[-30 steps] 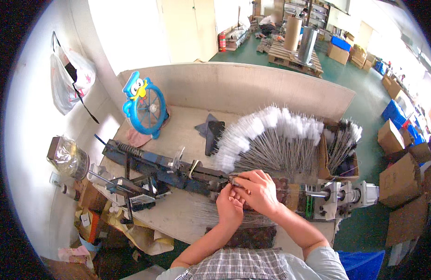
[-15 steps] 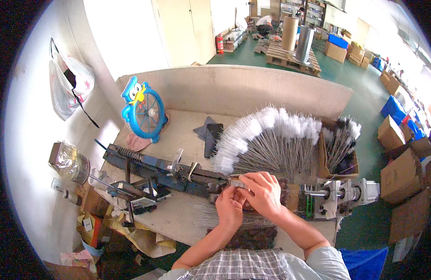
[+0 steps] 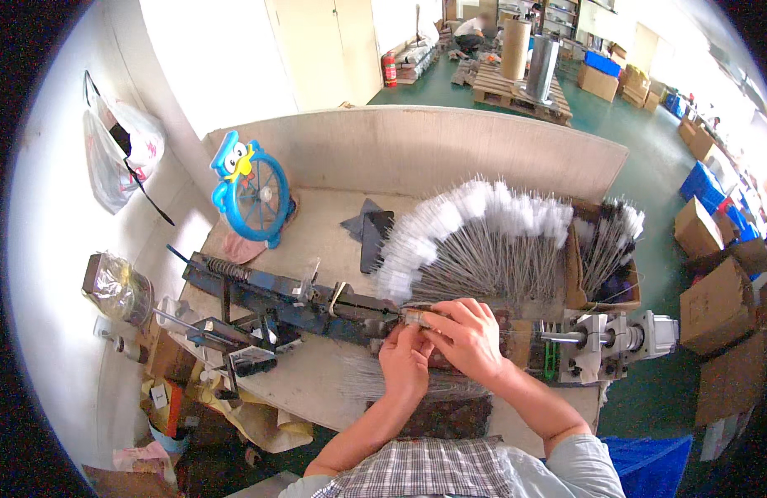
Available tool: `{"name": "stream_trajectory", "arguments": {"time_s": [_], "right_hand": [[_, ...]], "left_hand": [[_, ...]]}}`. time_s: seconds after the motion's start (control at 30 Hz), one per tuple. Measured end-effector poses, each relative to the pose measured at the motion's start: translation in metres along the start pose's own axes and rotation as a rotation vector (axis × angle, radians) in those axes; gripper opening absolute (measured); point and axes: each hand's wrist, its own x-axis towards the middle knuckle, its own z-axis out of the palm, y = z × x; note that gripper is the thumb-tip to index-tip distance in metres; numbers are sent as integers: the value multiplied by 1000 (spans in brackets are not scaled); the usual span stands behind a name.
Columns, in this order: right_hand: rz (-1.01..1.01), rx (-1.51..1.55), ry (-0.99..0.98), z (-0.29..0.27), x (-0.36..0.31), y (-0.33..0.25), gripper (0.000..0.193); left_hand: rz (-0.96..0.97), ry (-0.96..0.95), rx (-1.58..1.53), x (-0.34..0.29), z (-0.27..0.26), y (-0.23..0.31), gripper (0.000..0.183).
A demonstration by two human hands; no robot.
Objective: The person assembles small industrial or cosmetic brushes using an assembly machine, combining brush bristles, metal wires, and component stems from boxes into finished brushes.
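Both hands meet at the right end of a long dark metal machine bar (image 3: pixel 313 303) on the bench. With its fingers pinched together, my left hand (image 3: pixel 404 361) is just below a small pale piece (image 3: pixel 413 318). My right hand (image 3: pixel 468 336) has thumb and fingers closed on that piece from the right; the fingers hide much of it. Behind them fans out a large pile of wire-stemmed brushes (image 3: pixel 487 241) with white bristle tips. Loose thin wires (image 3: pixel 362 378) lie on the bench by my left wrist.
Right of my hands stands a metal shaft mechanism (image 3: pixel 603 344). A cardboard box (image 3: pixel 603 286) holds more brushes, some dark. A black phone-like slab (image 3: pixel 376 241) and a blue duck-shaped wheel (image 3: pixel 259 199) are farther back. A low board (image 3: pixel 416 149) borders the bench.
My left hand has shifted slightly left and up, its fingers now closer together under the pale piece. My right hand has moved slightly left and up. The whole view has shifted slightly.
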Motion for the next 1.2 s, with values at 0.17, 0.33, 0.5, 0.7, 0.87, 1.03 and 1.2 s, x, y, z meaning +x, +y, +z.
{"name": "stream_trajectory", "arguments": {"time_s": [0.17,0.33,0.5,0.7,0.87,1.03,1.2], "right_hand": [[-17,0,21,6,0,3,24],[-45,-31,10,1,2,3,24],[-31,-45,-14,-6,6,-1,24],[16,-131,-85,-24,4,0,23],[16,-181,-223,-22,-12,5,16],[50,-127,-189,-26,-18,8,14],[71,-62,-204,-37,-13,10,16]], "left_hand": [[-2,-1,-66,3,-4,-3,12],[-9,-2,-47,5,-7,-5,10],[0,-24,-17,4,-1,-3,11],[-23,-76,-48,0,0,5,28],[-58,-46,12,-7,-1,9,54],[-87,-93,94,-14,3,12,61],[-76,-108,213,-18,-4,10,59]]}}
